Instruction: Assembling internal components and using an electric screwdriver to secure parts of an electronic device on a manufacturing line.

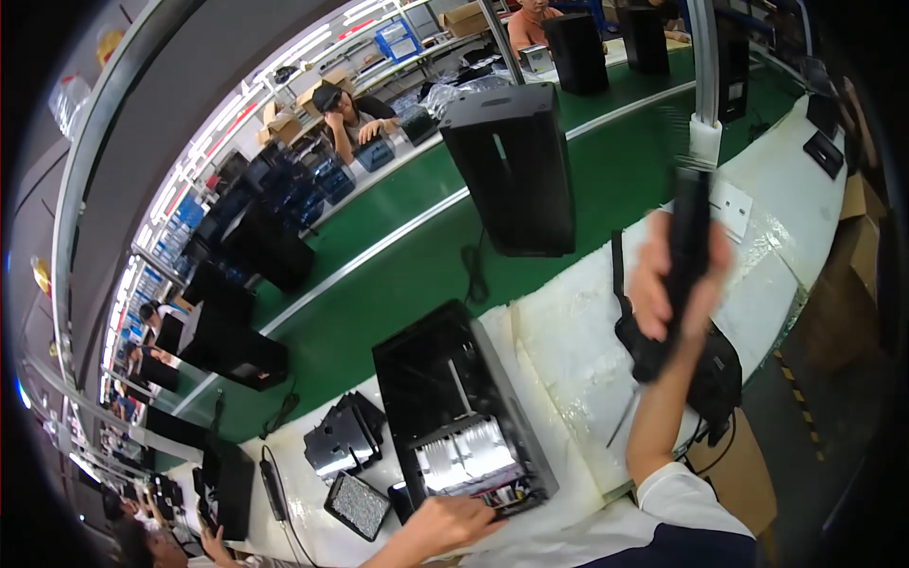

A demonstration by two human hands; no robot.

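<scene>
In front of me an open black housing [390, 379] lies tilted on the bench, with a shiny silver metal part [471, 456] and coloured wires at its near end. My left hand [445, 523] is at that near end, fingers curled together by the wires; what they pinch, if anything, is hidden. Raised over the right side of the bench, my right hand [677, 284] is wrapped round a black electric screwdriver [691, 222], upright and smeared by motion. Beneath that hand lies a black pouch-like thing [715, 379] with a strap.
Left of the housing are black plastic parts [343, 435], a tray of small grey pieces [358, 505] and a corded black tool [273, 483]. Tall black cases [516, 170] stand along the green conveyor [379, 293]. A metal post [705, 76] rises at right. Other people work across and at left.
</scene>
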